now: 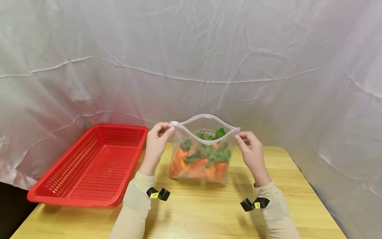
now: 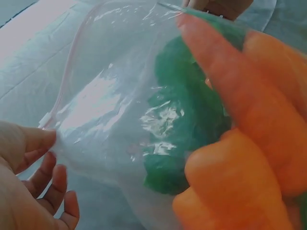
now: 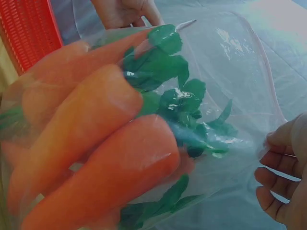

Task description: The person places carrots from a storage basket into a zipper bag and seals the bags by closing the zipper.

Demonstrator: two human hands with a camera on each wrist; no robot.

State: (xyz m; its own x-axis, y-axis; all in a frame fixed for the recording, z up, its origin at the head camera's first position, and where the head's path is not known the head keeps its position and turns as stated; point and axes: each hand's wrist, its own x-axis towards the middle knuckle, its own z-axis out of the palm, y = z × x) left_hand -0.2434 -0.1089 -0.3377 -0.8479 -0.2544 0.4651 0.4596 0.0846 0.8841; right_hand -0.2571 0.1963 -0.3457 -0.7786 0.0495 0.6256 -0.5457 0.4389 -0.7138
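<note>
A clear zip bag (image 1: 176,139) hangs upright between both hands over the table, its mouth spread wide. Inside are several orange carrots (image 3: 139,158) with green leafy tops (image 2: 180,115). My left hand (image 1: 155,142) pinches the bag's upper left corner between thumb and forefinger, right by the white slider (image 1: 174,123). At the opposite upper corner, my right hand (image 1: 252,151) pinches the bag the same way. In the right wrist view, the other fingers of the right hand (image 3: 290,163) curl loosely below the bag's edge.
To the left stands a red perforated basket (image 1: 104,172), its far end close to the curtain. The wooden table (image 1: 197,212) lies under the hands and bag. A pale cloth curtain (image 1: 191,59) hangs behind and along the right side. Each wrist carries a small black camera (image 1: 163,194).
</note>
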